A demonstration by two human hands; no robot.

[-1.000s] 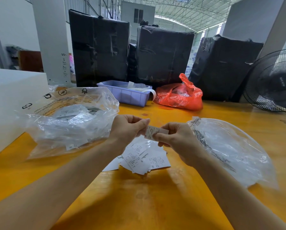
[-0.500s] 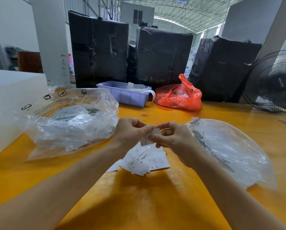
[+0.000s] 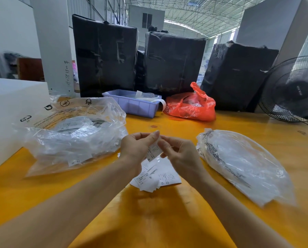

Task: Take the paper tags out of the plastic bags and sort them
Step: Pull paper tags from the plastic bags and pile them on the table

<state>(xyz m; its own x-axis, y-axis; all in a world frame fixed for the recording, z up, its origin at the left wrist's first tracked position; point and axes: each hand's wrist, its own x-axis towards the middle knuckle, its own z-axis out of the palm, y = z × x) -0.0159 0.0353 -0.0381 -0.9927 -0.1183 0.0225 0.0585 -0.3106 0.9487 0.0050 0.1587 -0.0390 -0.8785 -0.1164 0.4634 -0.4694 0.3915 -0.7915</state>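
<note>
Bright daylight comes through the roof (image 3: pixel 185 17) far back. The yellow table (image 3: pixel 167 221) shines a little. Edges bend outward. The picture looks slightly blurry at the sides.

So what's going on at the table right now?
A person pinches one paper tag between the left hand and right hand, above a loose pile of tags on the yellow table. A clear bag holding more tags lies left; a flatter clear bag lies right.
</note>
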